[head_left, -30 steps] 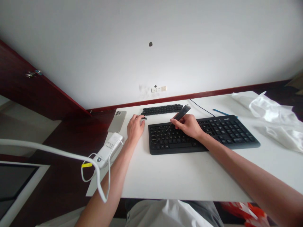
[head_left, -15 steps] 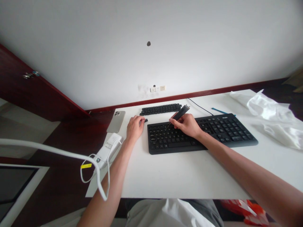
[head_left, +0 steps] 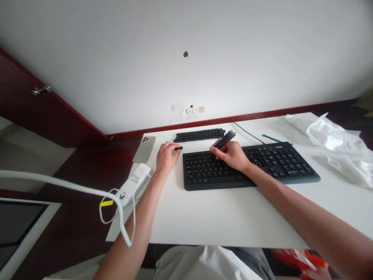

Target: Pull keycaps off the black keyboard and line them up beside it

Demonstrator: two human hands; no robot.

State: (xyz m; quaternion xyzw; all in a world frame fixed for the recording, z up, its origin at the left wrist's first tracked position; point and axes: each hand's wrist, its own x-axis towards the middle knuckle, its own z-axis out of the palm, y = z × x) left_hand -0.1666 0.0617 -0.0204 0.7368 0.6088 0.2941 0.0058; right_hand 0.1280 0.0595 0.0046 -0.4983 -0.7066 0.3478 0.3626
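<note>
My left hand (head_left: 166, 157) rests on the white desk (head_left: 233, 217), its fingertips pinching a small black keyboard piece (head_left: 178, 148). My right hand (head_left: 230, 154) holds a slim black tool (head_left: 225, 140) like a pair of tweezers, and its thin metal tip points down at the keys. That hand hovers over a black computer keyboard (head_left: 250, 167), with the heel near the keyboard's front edge. Behind the keyboard lies a black strip of keys (head_left: 199, 135), close to my left fingertips.
A pale smartphone (head_left: 143, 149) lies at the desk's left edge, beside a white corded device (head_left: 134, 183) with a yellow tag (head_left: 106, 203). A blue stick (head_left: 275, 139) and a crumpled white plastic sheet (head_left: 335, 147) lie far right.
The small black piece now sticks out more clearly from my left fingertips. My right hand and its tool have shifted only slightly.
</note>
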